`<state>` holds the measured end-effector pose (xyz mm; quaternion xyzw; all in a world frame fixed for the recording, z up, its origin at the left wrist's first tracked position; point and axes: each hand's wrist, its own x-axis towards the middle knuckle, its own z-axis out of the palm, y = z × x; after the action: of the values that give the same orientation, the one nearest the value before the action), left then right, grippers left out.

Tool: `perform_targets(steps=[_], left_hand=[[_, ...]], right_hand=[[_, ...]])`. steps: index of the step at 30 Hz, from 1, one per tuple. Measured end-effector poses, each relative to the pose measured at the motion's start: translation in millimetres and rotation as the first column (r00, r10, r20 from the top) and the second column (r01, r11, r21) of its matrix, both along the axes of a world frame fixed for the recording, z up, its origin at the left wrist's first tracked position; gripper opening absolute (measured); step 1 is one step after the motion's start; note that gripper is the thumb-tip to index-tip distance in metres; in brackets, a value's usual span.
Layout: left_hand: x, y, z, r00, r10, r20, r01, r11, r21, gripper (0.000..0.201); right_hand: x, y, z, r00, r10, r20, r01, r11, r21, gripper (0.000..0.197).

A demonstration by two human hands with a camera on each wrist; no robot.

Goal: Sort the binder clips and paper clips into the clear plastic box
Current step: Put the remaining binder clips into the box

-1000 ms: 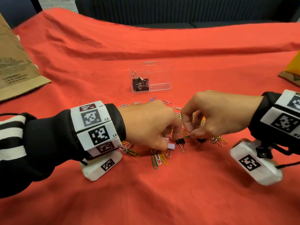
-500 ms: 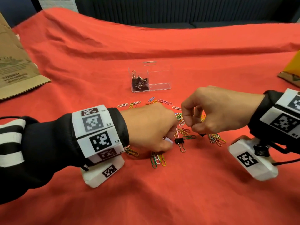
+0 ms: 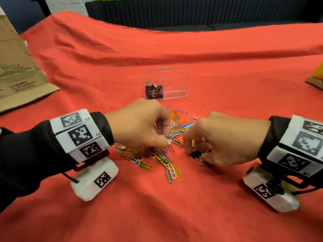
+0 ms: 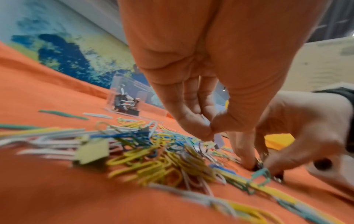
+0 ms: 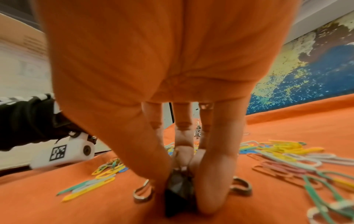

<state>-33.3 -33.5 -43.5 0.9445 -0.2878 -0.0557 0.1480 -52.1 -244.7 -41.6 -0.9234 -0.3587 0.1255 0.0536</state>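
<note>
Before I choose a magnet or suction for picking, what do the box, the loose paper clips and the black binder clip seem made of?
Clear box: looks like rigid glossy plastic; the cloth shows through its walls.
Paper clips: probably wire with a coloured coating; thin bent loops in bright, even colours.
Black binder clip under the right hand: dark body, likely painted metal, with shiny bare wire handles.

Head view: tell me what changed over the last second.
The right hand dropped from above the pile to the cloth and now pinches a black binder clip there. The left hand shifted slightly away, still pinching the small white clip. The box and the paper clips stayed put.
</note>
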Motion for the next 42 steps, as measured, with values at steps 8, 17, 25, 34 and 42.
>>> perform_targets(steps=[8,17,25,34,42], left_hand=[[28,30,13,0.997,0.02,-0.075,-0.039,0.965,-0.26,0.026],[145,37,35,0.897,0.288,0.336,-0.271,0.957,-0.1,0.021],[144,40,28,0.878,0.203,0.434,-0.203,0.978,-0.048,0.035],[43,7,-2,0.959,-0.273,0.073,0.267,0.96,0.084,0.026],[37,0,-10,0.943,-0.322,-0.078,0.331,0.924,0.19,0.025]], right_hand=[[3,-7,1,1.0,-0.006,0.022,0.006,1.0,0.002,0.012],[8,-12,16,0.999,-0.038,0.025,0.036,0.997,0.068,0.012],[53,-21,54,0.989,-0.145,0.012,0.127,0.902,0.412,0.012],[141,42,61,0.927,-0.151,-0.343,0.369,0.523,0.769,0.02],[177,82,51,0.907,-0.279,-0.315,0.421,0.59,0.689,0.023]])
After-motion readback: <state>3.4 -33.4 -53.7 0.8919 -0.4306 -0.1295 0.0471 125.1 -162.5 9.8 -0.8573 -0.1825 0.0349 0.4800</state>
